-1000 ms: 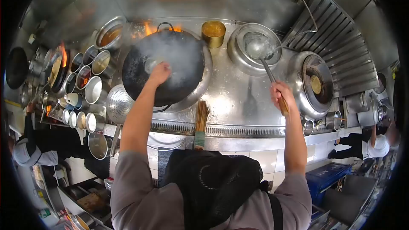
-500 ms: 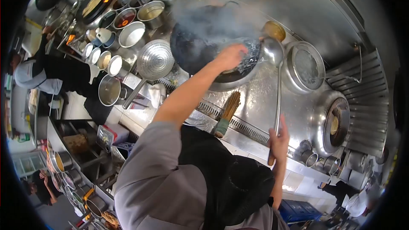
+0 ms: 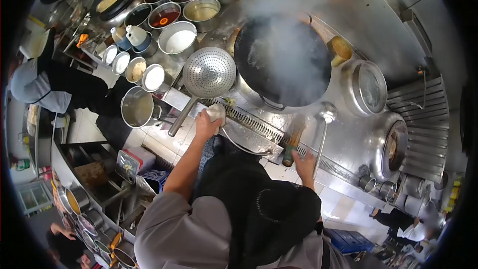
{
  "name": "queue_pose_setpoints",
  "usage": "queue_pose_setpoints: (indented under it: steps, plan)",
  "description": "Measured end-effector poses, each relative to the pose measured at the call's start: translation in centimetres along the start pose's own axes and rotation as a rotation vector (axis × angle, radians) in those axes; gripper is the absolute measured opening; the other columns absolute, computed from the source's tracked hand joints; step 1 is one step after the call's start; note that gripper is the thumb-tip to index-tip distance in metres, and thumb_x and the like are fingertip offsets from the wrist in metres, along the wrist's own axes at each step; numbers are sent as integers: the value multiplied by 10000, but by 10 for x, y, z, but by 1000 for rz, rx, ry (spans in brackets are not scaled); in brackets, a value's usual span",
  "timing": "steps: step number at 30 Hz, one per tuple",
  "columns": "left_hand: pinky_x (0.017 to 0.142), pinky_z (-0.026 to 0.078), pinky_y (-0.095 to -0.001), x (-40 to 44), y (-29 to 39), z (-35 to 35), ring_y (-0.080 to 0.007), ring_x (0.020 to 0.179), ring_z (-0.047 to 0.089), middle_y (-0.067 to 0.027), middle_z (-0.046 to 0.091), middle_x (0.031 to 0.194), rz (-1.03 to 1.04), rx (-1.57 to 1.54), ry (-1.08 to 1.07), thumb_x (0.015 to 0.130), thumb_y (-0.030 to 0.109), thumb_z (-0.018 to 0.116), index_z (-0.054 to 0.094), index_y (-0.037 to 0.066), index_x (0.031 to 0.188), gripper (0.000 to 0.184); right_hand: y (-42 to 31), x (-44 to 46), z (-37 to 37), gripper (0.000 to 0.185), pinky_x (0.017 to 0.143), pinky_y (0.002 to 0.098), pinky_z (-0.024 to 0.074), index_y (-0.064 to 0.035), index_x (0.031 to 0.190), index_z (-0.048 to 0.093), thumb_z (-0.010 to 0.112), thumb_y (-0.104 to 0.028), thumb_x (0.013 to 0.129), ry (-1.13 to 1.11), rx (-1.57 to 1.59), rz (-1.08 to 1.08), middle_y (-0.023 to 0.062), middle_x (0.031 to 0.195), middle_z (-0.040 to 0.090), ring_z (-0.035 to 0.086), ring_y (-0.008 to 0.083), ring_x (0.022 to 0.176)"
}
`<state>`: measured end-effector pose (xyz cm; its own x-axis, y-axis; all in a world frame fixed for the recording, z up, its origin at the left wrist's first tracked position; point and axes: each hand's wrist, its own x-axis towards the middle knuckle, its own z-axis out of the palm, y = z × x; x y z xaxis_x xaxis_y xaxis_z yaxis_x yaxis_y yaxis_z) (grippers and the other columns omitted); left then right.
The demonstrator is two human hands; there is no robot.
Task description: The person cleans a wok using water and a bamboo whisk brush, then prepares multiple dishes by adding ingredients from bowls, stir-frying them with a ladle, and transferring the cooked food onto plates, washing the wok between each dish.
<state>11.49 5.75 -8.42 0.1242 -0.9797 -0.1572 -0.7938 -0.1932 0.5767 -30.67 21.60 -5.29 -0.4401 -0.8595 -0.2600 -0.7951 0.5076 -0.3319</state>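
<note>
Moved from one wok [image 3: 271, 72], the left hand [image 3: 204, 125] clamps its fingers on one cloth [image 3: 216, 111], the right hand [image 3: 304, 164], fingers apart, beside one brush [image 3: 294, 142] and one ladle [image 3: 327, 112].

No lettering, number or sign is legible to me at this remove; the pale markings on the blue carton [image 3: 155, 181], lower left of frame, remain too small to read.

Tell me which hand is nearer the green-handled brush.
Right. The right hand is just beside the brush, at its handle end; the left hand is farther off to the left, on the pale cloth.
</note>
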Motion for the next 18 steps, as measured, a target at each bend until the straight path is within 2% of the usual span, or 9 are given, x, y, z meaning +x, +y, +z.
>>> queue_pose_setpoints:
  steps: [3,5,7,10,11,13,15,17,18]
  plan:
    - [917,477,-431,16,14,-13,-378,1078,597,-269,591,1145,32,-130,-124,730,267,805,438,-16,1271,712,-46,14,34,858,975,525,421,-63,1470,368,708,-472,797,87,45,6,341,1327,487,493,479,1199]
    - [890,493,-407,24,17,-24,-302,1040,606,-159,599,1119,16,-788,-163,770,180,775,442,37,1276,622,-59,26,7,816,1031,464,394,12,1448,360,666,-452,850,-96,156,130,297,1291,545,523,434,1196]
    - [850,515,-355,25,40,-52,-213,1018,599,-88,588,1115,-23,-964,-248,851,97,705,429,43,1279,512,-64,20,-54,824,985,469,434,-4,1475,312,699,-339,830,-120,425,102,302,1161,616,593,439,1091]
    - [818,535,-309,32,67,-78,-167,991,599,-76,579,1123,-156,-1500,-468,969,122,593,413,70,1296,377,-138,-34,-127,750,1012,448,415,45,1466,291,671,-199,867,116,581,139,316,1273,544,558,431,1153]
    - [818,535,-309,37,72,-73,-167,991,599,-76,579,1123,-165,-1501,-471,969,122,593,413,70,1296,377,-122,-44,-111,732,1029,452,398,55,1471,268,647,-154,881,448,312,22,323,1323,492,526,434,1191]
    - [765,589,-450,48,80,-65,-307,952,662,-149,585,1165,-166,-1565,-613,1015,191,505,379,74,1336,364,-65,-63,-50,765,1083,460,341,38,1496,218,641,-148,887,777,64,-138,343,1444,336,397,455,1318]
    - [781,586,-452,47,99,-66,-304,1029,631,-129,570,1194,-230,-1503,-656,1032,308,461,379,89,1344,390,-10,-93,-27,753,1062,460,371,4,1480,292,670,-163,851,12,14,167,343,1375,438,446,444,1299]
    - [783,585,-445,40,126,-85,-299,1060,610,-112,563,1204,-400,-1519,-814,1026,380,453,396,102,1336,420,-6,-95,-38,720,942,424,474,-14,1465,346,687,-157,847,142,243,255,267,1148,613,609,383,1088]
    - [783,585,-445,33,129,-78,-299,1060,610,-112,563,1204,-420,-1524,-817,1026,380,453,396,102,1336,420,-91,-79,-113,691,847,359,514,-9,1457,366,690,-147,862,58,525,519,184,997,663,644,287,927]
